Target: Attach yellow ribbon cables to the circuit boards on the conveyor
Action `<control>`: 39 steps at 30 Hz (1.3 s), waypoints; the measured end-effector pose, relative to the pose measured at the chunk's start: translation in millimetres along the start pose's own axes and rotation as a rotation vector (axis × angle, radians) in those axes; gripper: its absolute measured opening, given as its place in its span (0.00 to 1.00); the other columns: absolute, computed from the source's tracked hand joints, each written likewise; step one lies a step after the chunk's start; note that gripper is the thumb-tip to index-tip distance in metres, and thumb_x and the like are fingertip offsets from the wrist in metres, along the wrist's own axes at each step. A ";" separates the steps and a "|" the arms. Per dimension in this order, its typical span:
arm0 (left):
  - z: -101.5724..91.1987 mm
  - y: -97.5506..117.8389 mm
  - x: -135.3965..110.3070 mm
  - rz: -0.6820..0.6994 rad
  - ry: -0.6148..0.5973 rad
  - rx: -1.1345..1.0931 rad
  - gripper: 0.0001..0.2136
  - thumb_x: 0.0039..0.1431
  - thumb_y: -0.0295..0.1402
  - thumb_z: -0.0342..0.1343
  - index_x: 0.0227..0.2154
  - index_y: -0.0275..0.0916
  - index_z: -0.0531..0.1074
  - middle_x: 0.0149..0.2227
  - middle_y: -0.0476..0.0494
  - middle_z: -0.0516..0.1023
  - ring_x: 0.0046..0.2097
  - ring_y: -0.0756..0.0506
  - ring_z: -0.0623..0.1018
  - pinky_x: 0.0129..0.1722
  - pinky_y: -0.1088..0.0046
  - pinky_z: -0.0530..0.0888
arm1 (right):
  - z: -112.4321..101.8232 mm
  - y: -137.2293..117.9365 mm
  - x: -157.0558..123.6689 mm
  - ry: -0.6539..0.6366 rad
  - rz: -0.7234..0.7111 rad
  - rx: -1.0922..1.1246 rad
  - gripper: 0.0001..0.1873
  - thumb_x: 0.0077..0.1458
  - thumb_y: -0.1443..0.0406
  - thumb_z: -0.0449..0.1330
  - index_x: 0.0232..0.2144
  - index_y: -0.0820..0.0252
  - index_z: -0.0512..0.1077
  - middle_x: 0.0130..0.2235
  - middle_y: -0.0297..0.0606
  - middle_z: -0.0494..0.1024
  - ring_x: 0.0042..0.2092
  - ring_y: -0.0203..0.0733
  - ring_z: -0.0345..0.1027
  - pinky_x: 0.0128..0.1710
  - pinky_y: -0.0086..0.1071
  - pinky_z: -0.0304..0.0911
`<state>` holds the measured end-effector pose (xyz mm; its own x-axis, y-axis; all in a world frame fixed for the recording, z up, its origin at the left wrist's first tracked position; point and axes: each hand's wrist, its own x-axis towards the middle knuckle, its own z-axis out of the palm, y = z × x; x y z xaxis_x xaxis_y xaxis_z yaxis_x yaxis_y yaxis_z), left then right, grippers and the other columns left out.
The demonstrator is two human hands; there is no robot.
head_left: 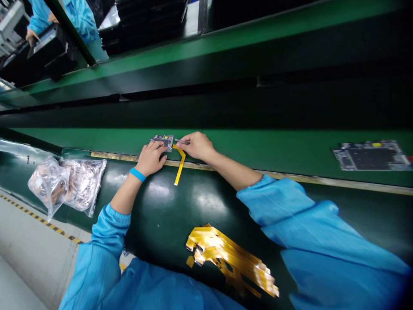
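A small circuit board (167, 141) lies on the green belt surface near its front edge. My left hand (151, 158), a blue band on its wrist, holds the board with bent fingers on its left part, covering some of it. My right hand (197, 145) pinches grey tweezers (182, 141), whose tips point at the board's right end. From that end a yellow flex cable (181, 162) bends down over the front edge. Whether the cable is joined to the board I cannot tell. A pile of similar flex cables (226, 254) lies close to my body.
Another circuit board (371, 156) lies far right on the green surface. Clear plastic bags (69, 183) of copper-coloured parts sit at left. A long ledge (206, 51) runs behind. Beyond it are black stacked items (145, 23) and a co-worker in blue sleeves (79, 19).
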<state>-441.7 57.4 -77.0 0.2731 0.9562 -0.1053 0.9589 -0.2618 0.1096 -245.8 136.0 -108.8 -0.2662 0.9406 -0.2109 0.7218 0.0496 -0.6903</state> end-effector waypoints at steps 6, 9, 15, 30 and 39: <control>1.6 3.9 1.3 0.025 -0.005 -0.006 0.17 0.68 0.33 0.56 0.58 0.42 0.77 0.66 0.38 0.72 0.65 0.34 0.72 0.59 0.55 0.72 | -3.1 6.9 3.0 0.000 -0.022 -0.023 0.09 0.56 0.57 0.67 0.34 0.52 0.86 0.33 0.37 0.85 0.35 0.43 0.76 0.29 0.32 0.59; 2.0 7.4 1.8 0.028 -0.011 -0.002 0.18 0.68 0.33 0.56 0.58 0.41 0.76 0.67 0.37 0.72 0.66 0.34 0.71 0.60 0.55 0.71 | -7.7 6.0 5.2 -0.027 -0.006 -0.049 0.09 0.56 0.58 0.67 0.34 0.52 0.86 0.33 0.36 0.85 0.34 0.42 0.74 0.29 0.32 0.59; 2.9 14.9 1.4 0.042 -0.016 -0.014 0.19 0.68 0.33 0.56 0.59 0.40 0.76 0.67 0.36 0.71 0.66 0.34 0.72 0.61 0.55 0.70 | -18.1 8.4 6.1 -0.094 -0.003 -0.043 0.08 0.57 0.60 0.67 0.35 0.55 0.86 0.33 0.36 0.84 0.33 0.41 0.73 0.29 0.33 0.57; 11.8 34.9 1.9 0.055 0.016 -0.026 0.21 0.70 0.38 0.56 0.63 0.39 0.73 0.67 0.31 0.70 0.68 0.31 0.68 0.65 0.53 0.66 | -24.6 20.5 10.5 -0.104 -0.004 -0.052 0.09 0.57 0.59 0.67 0.35 0.56 0.86 0.30 0.37 0.83 0.31 0.40 0.70 0.29 0.32 0.57; 21.5 70.7 4.0 -0.040 0.022 0.052 0.29 0.71 0.48 0.54 0.70 0.41 0.66 0.70 0.25 0.64 0.71 0.23 0.62 0.68 0.42 0.61 | -30.2 26.4 7.5 -0.100 0.001 -0.075 0.08 0.58 0.60 0.67 0.35 0.55 0.86 0.31 0.37 0.84 0.33 0.40 0.73 0.29 0.32 0.57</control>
<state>-371.2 39.9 -90.9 0.2334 0.9685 -0.0866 0.9718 -0.2293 0.0545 -209.5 154.5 -107.7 -0.3250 0.9027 -0.2820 0.7670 0.0772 -0.6369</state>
